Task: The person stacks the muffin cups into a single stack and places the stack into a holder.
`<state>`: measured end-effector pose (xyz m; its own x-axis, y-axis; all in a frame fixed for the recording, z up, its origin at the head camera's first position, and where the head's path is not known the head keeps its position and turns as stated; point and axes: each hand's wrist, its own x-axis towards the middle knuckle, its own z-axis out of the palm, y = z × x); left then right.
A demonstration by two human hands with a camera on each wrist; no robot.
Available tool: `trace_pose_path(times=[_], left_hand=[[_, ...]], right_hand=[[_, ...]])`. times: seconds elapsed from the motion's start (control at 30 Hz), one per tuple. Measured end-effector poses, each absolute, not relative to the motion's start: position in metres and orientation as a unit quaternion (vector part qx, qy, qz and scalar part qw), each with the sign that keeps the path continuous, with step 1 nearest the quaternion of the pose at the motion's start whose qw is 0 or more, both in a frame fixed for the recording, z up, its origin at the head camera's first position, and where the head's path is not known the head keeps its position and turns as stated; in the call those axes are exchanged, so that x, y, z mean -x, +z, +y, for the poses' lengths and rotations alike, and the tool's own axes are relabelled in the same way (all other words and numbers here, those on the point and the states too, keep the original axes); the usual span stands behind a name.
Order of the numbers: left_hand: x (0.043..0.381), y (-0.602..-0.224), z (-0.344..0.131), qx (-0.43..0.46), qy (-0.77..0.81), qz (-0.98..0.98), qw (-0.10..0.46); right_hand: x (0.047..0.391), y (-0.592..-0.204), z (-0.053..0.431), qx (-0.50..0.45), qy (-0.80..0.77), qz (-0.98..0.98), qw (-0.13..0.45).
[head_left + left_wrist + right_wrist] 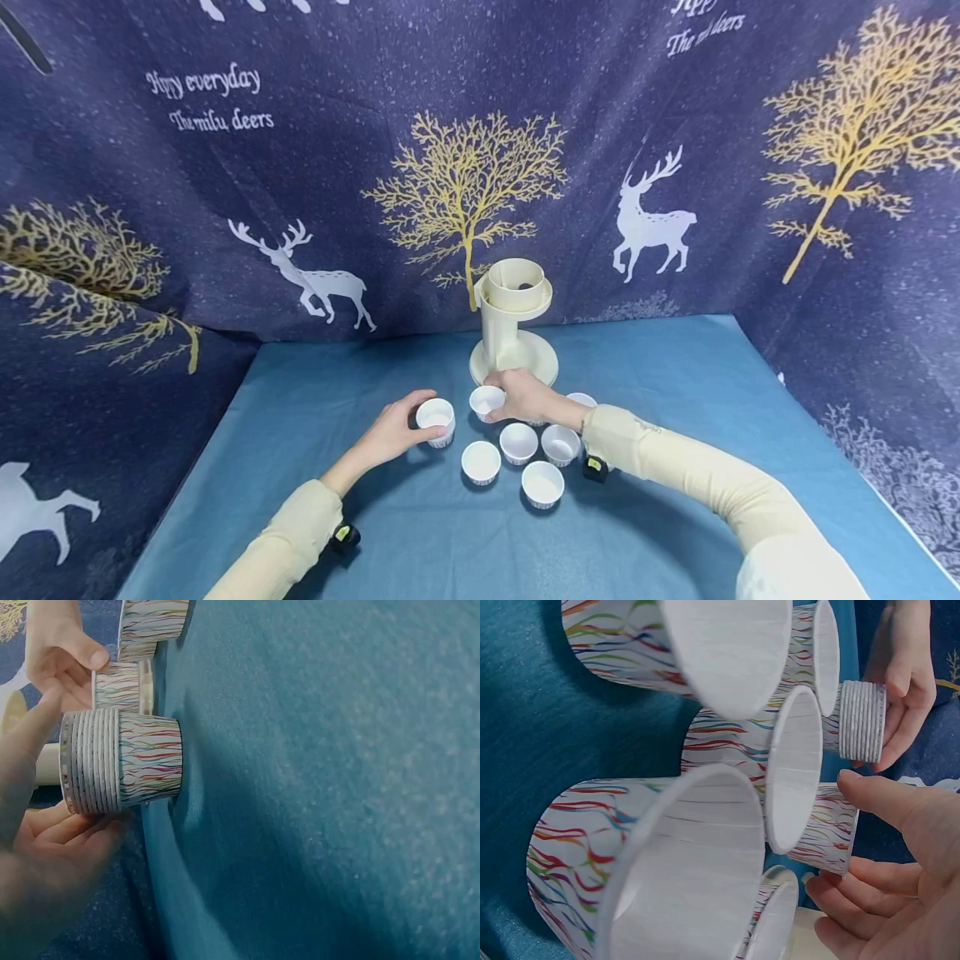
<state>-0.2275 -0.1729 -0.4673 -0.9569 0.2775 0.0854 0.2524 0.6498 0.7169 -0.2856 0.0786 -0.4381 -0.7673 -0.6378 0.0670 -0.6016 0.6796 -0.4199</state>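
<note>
My left hand [393,431] grips a nested stack of paper baking cups [437,423], thumb on one side and fingers on the other. In the left wrist view the stack [150,761] shows many pleated rims close together and colourful wavy stripes on white. My right hand [525,395] pinches a single paper cup [487,402] between thumb and fingers, just right of the stack. Its striped side [826,829] shows in the right wrist view. Several more white cups, among them a front one [542,485] and a left one [481,463], stand upright, mouths up, below the right hand.
A cream stand [516,354] with a round base and a ring-shaped top holder [516,287] rises behind the cups. Blue cloth [480,550] covers the table. A dark curtain [315,192] with deer and trees hangs along the back and sides. Each wrist carries a small black camera.
</note>
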Motion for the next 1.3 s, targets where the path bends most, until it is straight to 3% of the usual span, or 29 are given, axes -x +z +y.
trace_pose_path(times=[0.6,1.0,1.3], left_hand=[[0.225,-0.476,-0.169,-0.135,0.395,0.909,-0.009],[0.225,-0.477,-0.167,-0.12,0.384,0.915,-0.034],[0.227,-0.478,-0.167,-0.125,0.391,0.911,-0.029]], right_hand=[[0.283,-0.426,0.088,0.378,-0.296,0.876,0.048],[0.281,-0.415,0.083,0.387,-0.288,0.876,0.011],[0.274,-0.41,0.078,0.4,-0.306,0.863,0.035]])
